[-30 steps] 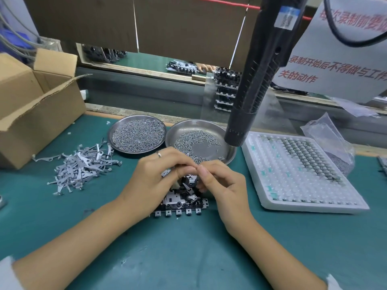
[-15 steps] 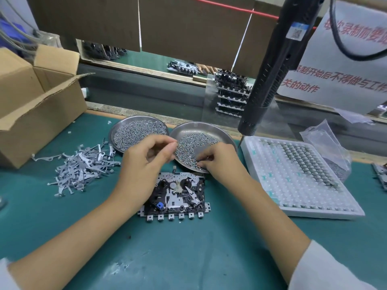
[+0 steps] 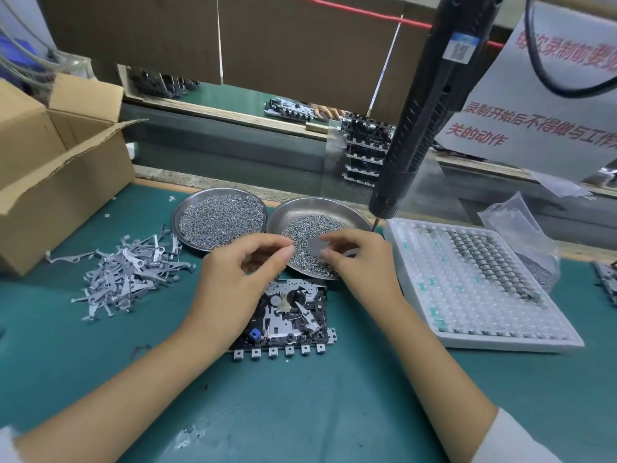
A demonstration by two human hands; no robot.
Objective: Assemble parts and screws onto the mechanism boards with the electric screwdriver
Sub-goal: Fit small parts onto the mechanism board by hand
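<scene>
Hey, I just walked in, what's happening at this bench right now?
A person is assembling a mechanism board that lies flat on the green mat. Both hands hover above it, over the near rim of the right screw dish. The right hand pinches a small flat grey part; the left hand has its fingertips together, though what it holds is too small to tell. The electric screwdriver hangs untouched above the bench.

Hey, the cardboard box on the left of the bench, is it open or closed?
Open. The brown cardboard box has its top flaps raised and spread apart, showing the inside walls. What it holds cannot be seen.
</scene>
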